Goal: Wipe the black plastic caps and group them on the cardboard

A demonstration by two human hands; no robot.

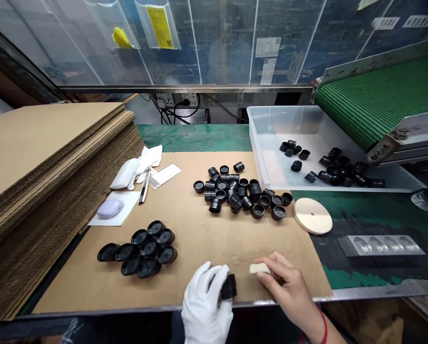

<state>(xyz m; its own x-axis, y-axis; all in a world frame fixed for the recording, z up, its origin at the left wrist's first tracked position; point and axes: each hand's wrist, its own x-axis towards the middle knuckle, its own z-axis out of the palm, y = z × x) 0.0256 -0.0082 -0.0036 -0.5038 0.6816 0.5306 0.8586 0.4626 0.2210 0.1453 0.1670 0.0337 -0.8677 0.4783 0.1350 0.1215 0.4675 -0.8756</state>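
My left hand (pixel 203 298), in a white glove, grips a black plastic cap (pixel 228 287) at the near edge of the cardboard sheet (pixel 214 282). My right hand (pixel 287 291) is bare and pinches a small cream pad (pixel 258 268) close to that cap, though the two seem not to touch. A loose pile of black caps (pixel 238 191) stands on the sheet ahead of my hands. To its lower left, a tight group of black caps (pixel 140 251) lies with their flat tops showing.
A clear plastic bin (pixel 271 162) holding several black caps sits under a green conveyor belt (pixel 371 100). A tall stack of cardboard sheets (pixel 45 167) rises at the left. White gloves, a lilac case, a round wooden disc and a metal block with round hollows lie about.
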